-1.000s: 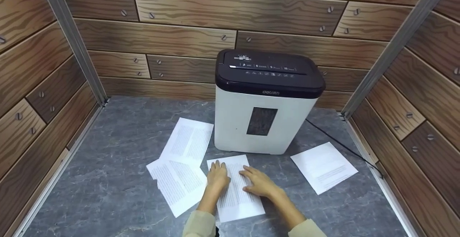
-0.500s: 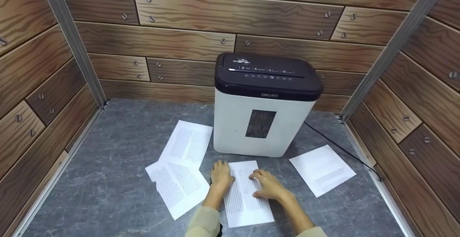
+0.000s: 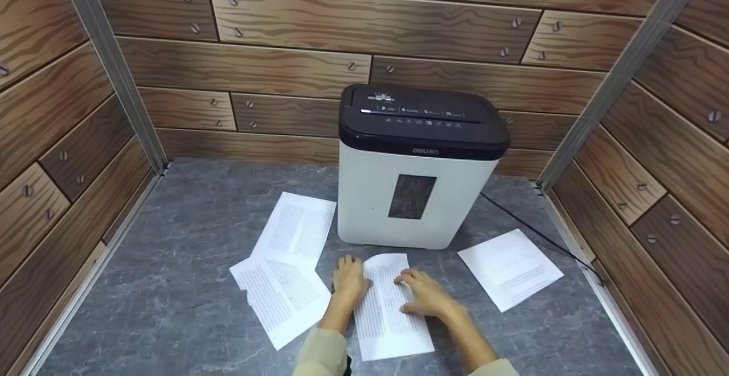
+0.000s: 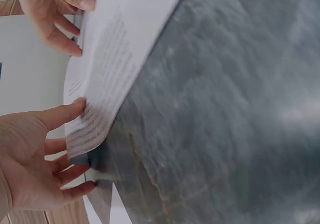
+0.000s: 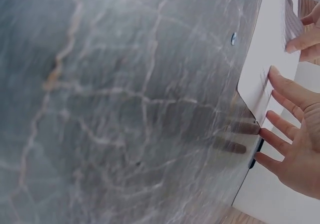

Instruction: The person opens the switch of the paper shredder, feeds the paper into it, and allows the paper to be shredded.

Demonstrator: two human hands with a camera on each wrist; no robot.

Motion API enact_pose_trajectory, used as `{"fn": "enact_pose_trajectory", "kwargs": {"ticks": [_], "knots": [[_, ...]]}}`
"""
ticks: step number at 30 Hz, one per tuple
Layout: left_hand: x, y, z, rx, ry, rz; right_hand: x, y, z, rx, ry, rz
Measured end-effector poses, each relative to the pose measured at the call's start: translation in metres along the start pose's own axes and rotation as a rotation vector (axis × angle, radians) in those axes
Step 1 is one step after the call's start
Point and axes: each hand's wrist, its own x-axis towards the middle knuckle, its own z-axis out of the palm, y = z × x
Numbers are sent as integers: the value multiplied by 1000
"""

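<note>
In the head view a printed sheet of paper point(image 3: 387, 313) lies on the grey floor in front of a white and black paper shredder point(image 3: 364, 193). My left hand point(image 3: 349, 279) pinches the sheet's left edge near its far corner. There the edge curls up, and in the left wrist view the thumb of my left hand point(image 4: 37, 159) lies on the print, with the fingers beyond the edge. At the right edge, my right hand point(image 3: 427, 295) rests with fingers spread. In the right wrist view, the right hand point(image 5: 300, 134) touches the sheet point(image 5: 262, 54) with thumb and fingertips.
Two overlapping printed sheets point(image 3: 293, 231) lie to the left. Another sheet point(image 3: 507, 256) lies to the right, beside a black power cord point(image 3: 535, 228). Wood-patterned walls point(image 3: 285, 62) with grey metal corner posts point(image 3: 117, 68) enclose the floor point(image 3: 188, 216).
Both hands and the sheet have shifted slightly right across the floor. The sheet's far left corner, flat before, now curls up by my left hand.
</note>
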Motion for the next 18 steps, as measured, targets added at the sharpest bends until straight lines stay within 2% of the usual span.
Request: {"fn": "enact_pose_trajectory", "kwargs": {"ticks": [3,5,9,13,18], "knots": [[0,2,-2,-110,8,-25,-1,1,3,61,60,23],[-1,3,-5,-202,22,-41,0,2,6,144,143,64],[-2,5,-11,-363,59,-42,4,2,11,426,346,177],[-2,8,-19,-453,67,-31,7,-2,7,728,454,318],[-1,10,-27,-531,69,-2,9,-3,-4,899,553,508]]}}
